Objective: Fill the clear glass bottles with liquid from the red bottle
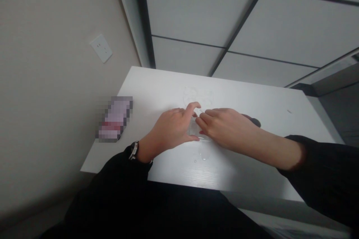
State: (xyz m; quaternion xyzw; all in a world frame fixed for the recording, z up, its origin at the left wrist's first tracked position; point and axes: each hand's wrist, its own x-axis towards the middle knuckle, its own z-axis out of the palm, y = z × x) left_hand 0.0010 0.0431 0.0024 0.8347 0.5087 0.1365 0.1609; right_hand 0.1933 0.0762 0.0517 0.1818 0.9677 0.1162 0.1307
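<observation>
A small clear container (195,127) sits between my two hands near the middle of the white table. My left hand (174,129) curves around its left side, thumb at the near edge and index finger arched over the far edge. On the other side my right hand (224,125) is closed, its curled fingers at the container's rim; whatever they pinch is hidden. A small red spot shows by the right fingertips, too small to name. Behind the hands lies a flat, see-through piece (199,95), hard to make out against the tabletop.
The white table (174,171) stands against a wall with a socket (101,48). A pixelated phone-like object (114,119) lies at its left edge. Some dark object (254,122) is partly hidden behind my right hand. Wet spots (204,155) lie in front of the container.
</observation>
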